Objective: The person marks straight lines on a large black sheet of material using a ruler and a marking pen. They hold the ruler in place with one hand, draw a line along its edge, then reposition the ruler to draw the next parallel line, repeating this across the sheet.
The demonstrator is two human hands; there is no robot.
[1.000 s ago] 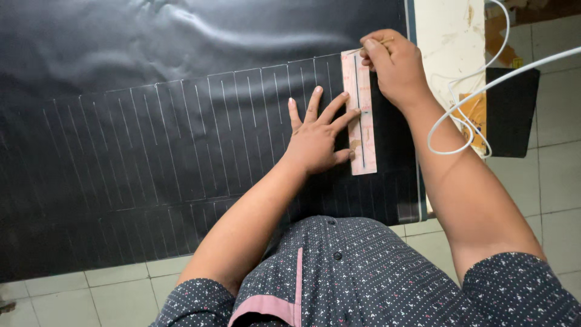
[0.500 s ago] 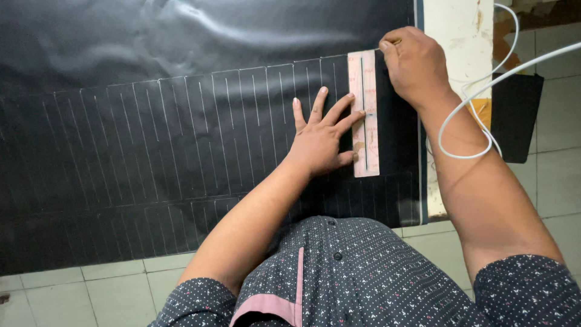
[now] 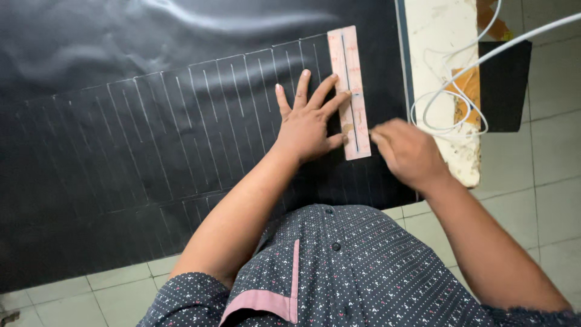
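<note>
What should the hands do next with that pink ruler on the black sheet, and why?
Probably slide the ruler sideways to the next unlined strip. The left hand pins it flat on the black sheet, the right hand sits at its lower end, and white lines already fill the sheet's left part.

The left hand (image 3: pixel 308 121) lies flat, palm down, fingers spread and pointing away from the body, its forearm running back toward the torso. The right hand (image 3: pixel 405 151) is blurred, loosely curled, knuckles up, just to the right of the left; its forearm angles back to the right.
</note>
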